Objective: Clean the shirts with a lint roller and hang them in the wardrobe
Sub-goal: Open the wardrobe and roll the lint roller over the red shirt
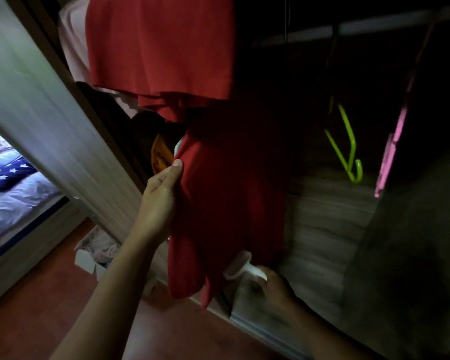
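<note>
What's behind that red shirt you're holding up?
Behind the red shirt, an orange garment peeks out at its left edge, and wood-grain wardrobe panelling shows to its right. Directly behind is covered.

The right hand (270, 284) and the lint roller (240, 267) it gripped were motion-blurred. The red shirt (229, 203) hid the left hand's (159, 201) fingertips. The wardrobe's (335, 222) right side lay too dark to read.
</note>
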